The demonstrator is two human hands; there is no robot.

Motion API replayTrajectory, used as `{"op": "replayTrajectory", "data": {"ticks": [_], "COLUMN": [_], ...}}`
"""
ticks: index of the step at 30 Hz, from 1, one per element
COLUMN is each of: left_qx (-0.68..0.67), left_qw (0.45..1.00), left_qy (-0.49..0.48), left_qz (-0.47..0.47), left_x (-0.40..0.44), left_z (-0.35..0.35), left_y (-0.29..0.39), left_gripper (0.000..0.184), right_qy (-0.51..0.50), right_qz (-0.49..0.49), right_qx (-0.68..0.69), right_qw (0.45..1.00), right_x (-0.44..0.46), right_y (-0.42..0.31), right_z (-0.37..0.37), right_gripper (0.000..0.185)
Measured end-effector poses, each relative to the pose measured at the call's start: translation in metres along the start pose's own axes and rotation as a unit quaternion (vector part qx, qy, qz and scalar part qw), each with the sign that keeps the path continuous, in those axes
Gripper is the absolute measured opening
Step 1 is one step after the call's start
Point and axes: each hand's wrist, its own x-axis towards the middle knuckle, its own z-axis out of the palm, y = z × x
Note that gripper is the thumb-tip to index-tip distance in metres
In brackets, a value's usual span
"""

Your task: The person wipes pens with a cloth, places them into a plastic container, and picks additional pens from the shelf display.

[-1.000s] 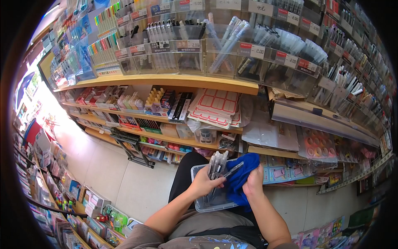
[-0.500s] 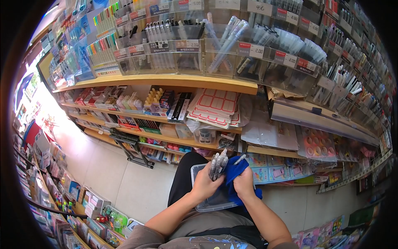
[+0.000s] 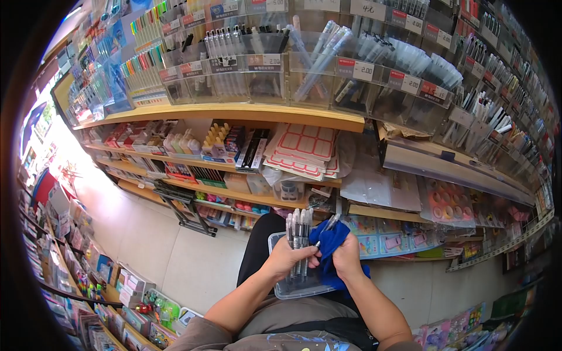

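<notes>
My left hand (image 3: 283, 258) is closed round several clear-barrelled pens (image 3: 299, 225), which stand upright side by side in its grip. Bunched in my right hand (image 3: 347, 255) is a blue cloth (image 3: 331, 241), folded about a single pen (image 3: 333, 221) whose upper end sticks out. The lower end of that pen reaches toward my left thumb; whether they touch I cannot tell. Beneath both hands a clear plastic box (image 3: 291, 289) rests on my lap, partly covered by the hands and cloth.
Ahead, clear pen holders (image 3: 269, 82) with price tags fill the display above a wooden shelf edge (image 3: 234, 115). Lower shelves carry boxed goods and red-bordered label sheets (image 3: 304, 143). A black folding frame (image 3: 184, 207) stands on the tiled floor (image 3: 193, 254). More merchandise (image 3: 137, 286) lies behind left.
The pens in my left hand have turned more upright and spread apart, and that hand has shifted slightly left. The cloth and its pen have moved a little, with the pen showing more.
</notes>
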Motion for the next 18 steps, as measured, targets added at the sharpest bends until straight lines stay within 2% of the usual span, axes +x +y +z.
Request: {"op": "replayTrajectory", "data": {"ticks": [1,4,7,8,9,11,14,17,18], "left_qx": [-0.002,0.0,-0.002,0.001,0.003,-0.006,-0.022,-0.008,-0.01], "left_qw": [1.0,1.0,1.0,1.0,1.0,0.998,0.99,0.978,0.977], "left_qy": [-0.006,-0.023,-0.003,0.006,0.015,0.043,0.099,0.133,0.133], "left_qz": [-0.002,-0.008,0.01,0.016,0.022,0.045,0.101,0.158,0.167], "left_x": [0.0,0.001,0.003,0.004,0.004,0.004,0.005,0.011,0.011], "left_z": [0.0,0.001,-0.002,-0.003,-0.004,-0.004,-0.003,-0.008,-0.008], "left_y": [-0.001,-0.004,-0.01,-0.01,-0.01,-0.011,-0.012,-0.005,-0.003], "left_gripper": [0.014,0.019,0.015,0.014,0.014,0.013,0.012,0.011,0.011], "right_qy": [0.016,0.143,0.038,0.002,-0.023,0.015,0.109,0.061,0.024], "right_qz": [-0.01,-0.069,0.006,0.025,0.059,0.022,-0.074,0.049,0.079], "right_qx": [-0.018,0.053,0.018,-0.04,-0.013,-0.105,-0.034,-0.063,-0.112], "right_qw": [1.0,0.986,0.999,0.999,0.998,0.994,0.991,0.995,0.99], "right_x": [0.001,0.008,0.002,0.002,0.0,0.002,0.009,0.005,0.006], "right_y": [0.001,0.0,-0.004,0.0,0.006,0.017,0.023,0.017,0.026], "right_z": [0.0,0.002,0.0,-0.002,0.001,-0.003,-0.004,-0.011,-0.013], "right_gripper": [0.006,0.009,0.008,0.005,0.005,0.006,0.007,0.01,0.013]}}
